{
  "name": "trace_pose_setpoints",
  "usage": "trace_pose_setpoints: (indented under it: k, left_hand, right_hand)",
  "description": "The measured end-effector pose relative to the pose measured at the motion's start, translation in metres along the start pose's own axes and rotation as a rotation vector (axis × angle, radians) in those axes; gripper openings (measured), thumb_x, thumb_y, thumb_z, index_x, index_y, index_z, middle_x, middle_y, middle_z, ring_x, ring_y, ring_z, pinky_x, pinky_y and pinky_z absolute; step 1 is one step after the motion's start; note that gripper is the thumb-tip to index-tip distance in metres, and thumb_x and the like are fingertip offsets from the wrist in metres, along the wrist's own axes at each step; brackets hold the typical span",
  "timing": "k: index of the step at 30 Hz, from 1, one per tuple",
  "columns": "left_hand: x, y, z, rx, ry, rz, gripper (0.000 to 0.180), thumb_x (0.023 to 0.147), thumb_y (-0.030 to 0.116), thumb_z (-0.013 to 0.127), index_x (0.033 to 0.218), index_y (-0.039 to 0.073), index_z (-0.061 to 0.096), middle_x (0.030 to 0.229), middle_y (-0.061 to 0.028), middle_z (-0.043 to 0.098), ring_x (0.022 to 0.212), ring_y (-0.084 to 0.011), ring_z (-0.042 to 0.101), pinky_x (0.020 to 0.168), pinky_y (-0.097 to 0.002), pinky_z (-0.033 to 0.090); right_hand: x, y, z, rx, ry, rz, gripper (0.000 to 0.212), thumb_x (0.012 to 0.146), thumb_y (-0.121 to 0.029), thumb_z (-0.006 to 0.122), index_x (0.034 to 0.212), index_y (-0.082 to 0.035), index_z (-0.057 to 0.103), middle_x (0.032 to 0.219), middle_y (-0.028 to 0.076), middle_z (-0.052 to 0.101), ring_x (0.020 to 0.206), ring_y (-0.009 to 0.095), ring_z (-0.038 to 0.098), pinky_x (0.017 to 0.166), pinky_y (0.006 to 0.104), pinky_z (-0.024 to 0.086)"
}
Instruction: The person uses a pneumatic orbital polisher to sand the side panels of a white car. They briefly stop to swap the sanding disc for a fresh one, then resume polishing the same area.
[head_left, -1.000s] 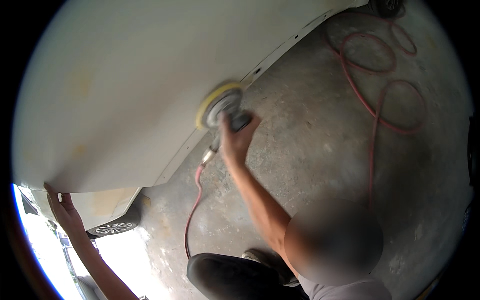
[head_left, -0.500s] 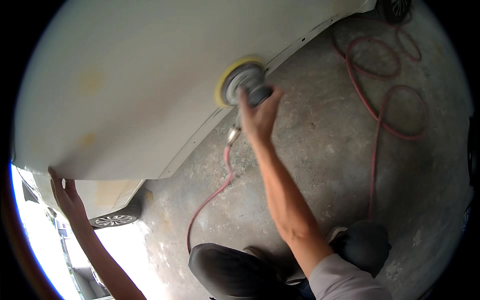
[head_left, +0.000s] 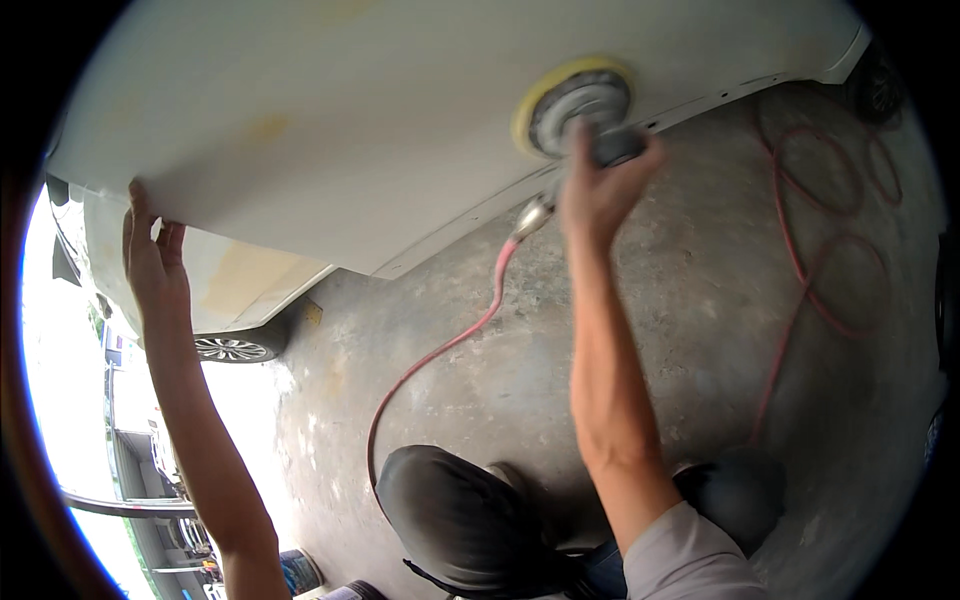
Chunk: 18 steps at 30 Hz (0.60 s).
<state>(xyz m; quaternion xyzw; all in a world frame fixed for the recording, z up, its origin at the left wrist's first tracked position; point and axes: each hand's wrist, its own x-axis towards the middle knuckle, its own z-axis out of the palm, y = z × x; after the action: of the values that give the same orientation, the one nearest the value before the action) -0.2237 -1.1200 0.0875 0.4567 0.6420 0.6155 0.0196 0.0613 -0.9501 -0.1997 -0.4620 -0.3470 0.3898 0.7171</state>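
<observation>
Right hand (head_left: 600, 190) at upper centre of frame, fingers wrapped tight around sander (head_left: 580, 105); yellow pad lay flat on white panel (head_left: 330, 130), near its lower edge. Left hand (head_left: 155, 265) at left of frame, fingers spread open, holding nothing, pressed on panel edge, probably for bracing body. Red hose (head_left: 440, 350) ran from sander down across floor (head_left: 700, 330), hanging clear of panel.

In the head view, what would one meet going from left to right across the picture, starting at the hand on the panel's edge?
Left hand on the edge of the white panel → car wheel → red air hose → right hand gripping the round sander → red hose coils on the concrete floor.
</observation>
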Motion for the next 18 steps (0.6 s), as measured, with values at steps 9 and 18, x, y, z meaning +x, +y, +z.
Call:
trace_pose_setpoints:
  k: [9, 18]
  left_hand:
    - [0.000, 0.000, 0.005, -0.069, 0.029, -0.027, 0.035, 0.094, 0.040, 0.070, 0.105, 0.007, 0.065, 0.102, -0.0022, 0.062, 0.098, -0.0135, 0.061, 0.090, -0.0275, 0.055]
    - [-0.002, -0.003, 0.007, -0.043, 0.024, 0.013, 0.037, 0.093, 0.044, 0.071, 0.103, 0.008, 0.065, 0.101, -0.0014, 0.062, 0.096, -0.0122, 0.060, 0.090, -0.0261, 0.054]
  right_hand:
    - [-0.061, -0.006, 0.024, -0.090, -0.152, -0.376, 0.064, 0.087, -0.031, 0.077, 0.125, 0.001, 0.037, 0.115, 0.020, 0.047, 0.082, 0.027, 0.069, 0.064, 0.0342, 0.063]
    - [-0.049, -0.033, 0.026, -0.097, -0.079, -0.306, 0.065, 0.088, -0.028, 0.076, 0.128, 0.001, 0.033, 0.118, 0.023, 0.048, 0.086, 0.029, 0.068, 0.063, 0.0365, 0.064]
